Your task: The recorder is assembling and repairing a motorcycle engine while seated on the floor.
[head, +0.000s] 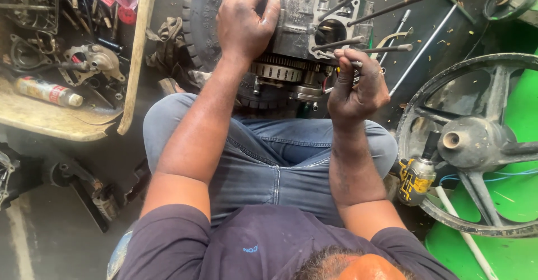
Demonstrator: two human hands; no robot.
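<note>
A grey metal engine block (305, 19) with long studs (370, 8) sticking out rests on a black tyre (199, 17) in front of my crossed legs in blue jeans. My left hand (244, 19) lies flat on top of the block, gripping its upper edge. My right hand (356, 87), dark with grease, is closed around a thin metal tool or bolt near the lower studs, beside the toothed gear (277, 70) on the block's side.
A black spoked wheel (476, 140) lies at the right over a green surface. A yellow-and-black power tool (416, 176) stands beside my right knee. A tray (61, 120) at the left holds engine parts and a spray can (47, 91). Long rods (423, 47) lie on the floor.
</note>
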